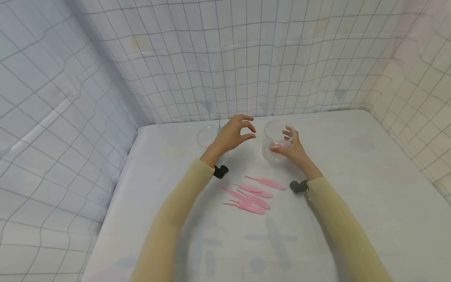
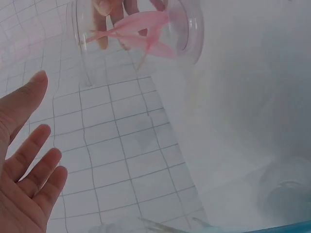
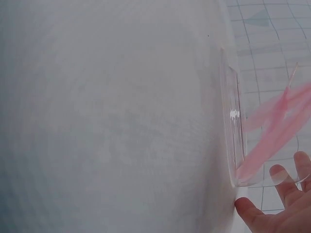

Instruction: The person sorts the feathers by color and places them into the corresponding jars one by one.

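A clear jar (image 1: pixel 270 145) with an open top stands upright on the white table, several pink feathers (image 2: pixel 141 31) inside it. My right hand (image 1: pixel 294 150) grips the jar from its right side, thumb in front and fingers behind. Through the clear wall in the left wrist view, those fingers (image 2: pixel 112 22) show beyond the feathers. My left hand (image 1: pixel 230 134) hovers to the left of the jar, fingers loosely bent and nothing between them. More pink feathers (image 1: pixel 251 197) lie in a loose group on the table, nearer to me than the jar.
Behind my left hand stands a second clear round container (image 1: pixel 207 137), partly hidden, with a bit of light blue beside it. White grid-patterned curtains (image 1: pixel 246 58) enclose the back and sides of the white table (image 1: pixel 352 164). A small black device sits at each wrist.
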The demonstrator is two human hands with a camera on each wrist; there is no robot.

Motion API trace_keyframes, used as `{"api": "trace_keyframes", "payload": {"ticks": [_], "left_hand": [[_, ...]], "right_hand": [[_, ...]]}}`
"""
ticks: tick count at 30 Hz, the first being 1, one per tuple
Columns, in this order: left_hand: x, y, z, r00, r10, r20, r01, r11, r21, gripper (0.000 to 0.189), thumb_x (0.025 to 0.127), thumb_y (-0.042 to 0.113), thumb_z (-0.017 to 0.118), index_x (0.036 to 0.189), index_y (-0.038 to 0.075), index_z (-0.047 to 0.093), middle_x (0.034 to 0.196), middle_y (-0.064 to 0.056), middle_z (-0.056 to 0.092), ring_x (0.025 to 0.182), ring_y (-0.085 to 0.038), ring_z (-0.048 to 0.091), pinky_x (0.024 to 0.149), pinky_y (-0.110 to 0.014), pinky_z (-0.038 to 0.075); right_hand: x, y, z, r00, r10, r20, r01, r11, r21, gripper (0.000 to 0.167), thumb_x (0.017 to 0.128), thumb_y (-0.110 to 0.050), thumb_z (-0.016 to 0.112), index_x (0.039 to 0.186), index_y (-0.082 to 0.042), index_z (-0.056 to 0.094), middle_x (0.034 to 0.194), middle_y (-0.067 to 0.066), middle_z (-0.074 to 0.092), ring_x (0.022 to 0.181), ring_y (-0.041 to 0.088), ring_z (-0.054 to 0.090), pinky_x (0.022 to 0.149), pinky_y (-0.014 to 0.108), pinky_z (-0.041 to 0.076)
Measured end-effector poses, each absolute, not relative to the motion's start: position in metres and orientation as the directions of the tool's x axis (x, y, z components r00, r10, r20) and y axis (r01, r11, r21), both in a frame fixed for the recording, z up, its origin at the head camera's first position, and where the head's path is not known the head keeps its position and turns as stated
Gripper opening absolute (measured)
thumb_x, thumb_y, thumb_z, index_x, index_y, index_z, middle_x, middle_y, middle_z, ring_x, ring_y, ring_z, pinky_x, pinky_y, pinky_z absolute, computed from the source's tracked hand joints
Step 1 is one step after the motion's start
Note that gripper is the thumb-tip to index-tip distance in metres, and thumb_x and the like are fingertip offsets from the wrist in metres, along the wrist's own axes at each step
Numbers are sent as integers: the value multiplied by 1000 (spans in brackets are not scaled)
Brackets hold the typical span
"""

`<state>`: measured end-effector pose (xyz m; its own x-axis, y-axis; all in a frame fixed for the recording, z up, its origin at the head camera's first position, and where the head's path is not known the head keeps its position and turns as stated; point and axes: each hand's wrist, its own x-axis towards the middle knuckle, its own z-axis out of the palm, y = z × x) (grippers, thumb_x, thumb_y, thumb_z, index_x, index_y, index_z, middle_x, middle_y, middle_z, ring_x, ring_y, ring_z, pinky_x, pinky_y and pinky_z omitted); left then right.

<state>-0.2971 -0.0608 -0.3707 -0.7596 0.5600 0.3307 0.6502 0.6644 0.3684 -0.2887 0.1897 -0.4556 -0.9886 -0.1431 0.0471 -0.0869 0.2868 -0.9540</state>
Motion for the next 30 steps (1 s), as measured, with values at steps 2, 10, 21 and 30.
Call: {"api": "trace_keyframes", "payload": {"ticks": [2,10,21,30], "left_hand": [[-292,-64,-379,-746,587,315,665,626,407,16,85,29,72,94,15,71,131,-4,53,126,-23,41,104,-31,32],[-275,-72,-411,-709,677,197,652,522,550,17,84,27,74,94,13,74,131,-6,53,123,-28,43,104,-36,31],[-268,-80,-443,-685,728,-20,596,576,560,14,83,21,76,95,14,76,134,-9,51,125,-27,42,106,-38,29],[-269,-85,-456,-667,745,-31,624,580,524,11,80,20,79,89,15,75,133,-12,50,125,-28,42,107,-37,27]], "right_hand": [[-286,189,-450,-988,-145,45,-84,277,-957,100,76,-20,81,147,-10,11,150,18,23,136,38,21,107,54,23],[-293,190,-461,-990,-126,55,-89,278,-956,101,75,-28,83,148,-15,13,150,12,26,136,31,23,107,50,24],[-297,192,-468,-990,-117,77,-108,290,-951,104,73,-32,84,148,-17,14,149,10,28,135,30,25,106,50,25],[-296,192,-468,-989,-127,82,-115,279,-954,103,73,-29,84,148,-16,14,149,10,27,135,31,24,106,51,26]]}}
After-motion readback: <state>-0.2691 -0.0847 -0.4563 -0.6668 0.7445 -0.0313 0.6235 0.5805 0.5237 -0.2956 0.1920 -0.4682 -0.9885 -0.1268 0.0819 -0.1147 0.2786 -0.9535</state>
